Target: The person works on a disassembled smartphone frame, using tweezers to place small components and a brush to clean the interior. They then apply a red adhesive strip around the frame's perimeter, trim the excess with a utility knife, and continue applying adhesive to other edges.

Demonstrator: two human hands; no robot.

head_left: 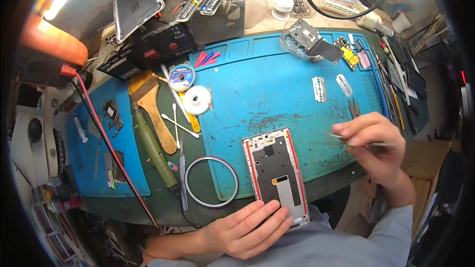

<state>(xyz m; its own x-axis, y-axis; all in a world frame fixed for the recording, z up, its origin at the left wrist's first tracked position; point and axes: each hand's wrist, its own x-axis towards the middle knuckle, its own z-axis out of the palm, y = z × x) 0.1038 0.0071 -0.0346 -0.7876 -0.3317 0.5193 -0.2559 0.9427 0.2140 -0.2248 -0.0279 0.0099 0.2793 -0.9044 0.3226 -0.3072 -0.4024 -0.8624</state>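
A phone's mid-frame (pixel 276 178) with red adhesive strips along both long sides lies tilted at the front edge of the blue silicone mat (pixel 256 85). My left hand (pixel 246 230) rests with its fingers over the frame's lower left part and grips it there. Off to the right and above the mat, my right hand (pixel 374 144) holds thin metal tweezers (pixel 378 144) between thumb and fingers, their tips pointing left and blurred. Those tips are apart from the frame. Two razor blades (pixel 319 89) and a dark pointed metal tool (pixel 354 108) lie beyond the right hand.
Left of the frame lie a metal ring (pixel 211 181), a scalpel handle (pixel 183 178), a green rotary tool (pixel 154 152), a wooden-handled brush (pixel 159 118), cotton swabs (pixel 177 126) and spools (pixel 197 100). A plastic box with phone parts (pixel 302 39) stands at the back; tools (pixel 397 92) line the right.
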